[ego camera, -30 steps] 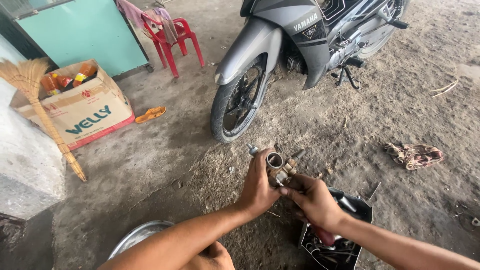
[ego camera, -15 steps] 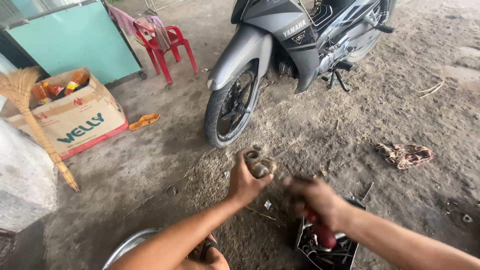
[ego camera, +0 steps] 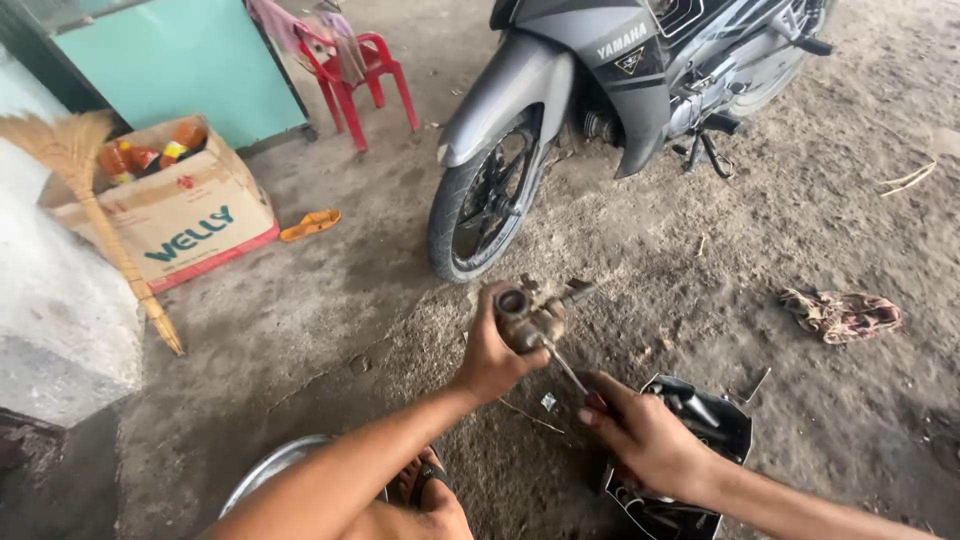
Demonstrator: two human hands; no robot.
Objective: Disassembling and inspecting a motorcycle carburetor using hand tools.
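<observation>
Your left hand (ego camera: 490,355) holds a dull, grimy cast-metal carburettor (ego camera: 528,315); your right hand (ego camera: 645,435) a screwdriver (ego camera: 566,368) with a bright steel shaft. Around you: rough, dusty concrete floor (ego camera: 330,300), glossy grey plastic motorcycle fairing (ego camera: 590,60), matt cardboard box (ego camera: 190,215), crumpled cloth rag (ego camera: 840,312).

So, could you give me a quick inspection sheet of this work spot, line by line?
Surface: bare, dusty concrete floor, stained and gritty.
Job's things: grimy metal engine part; screwdriver with its tip at the part.
Clutter: dirty rag, orange sandal, black tray of tools, metal bowl.
Grips: left hand wrapped around the part; right hand closed on the screwdriver handle.
Cables: nothing seen.
Surroundings: grey motorbike, red plastic chair, cardboard box of bottles, straw broom, teal cabinet.
</observation>
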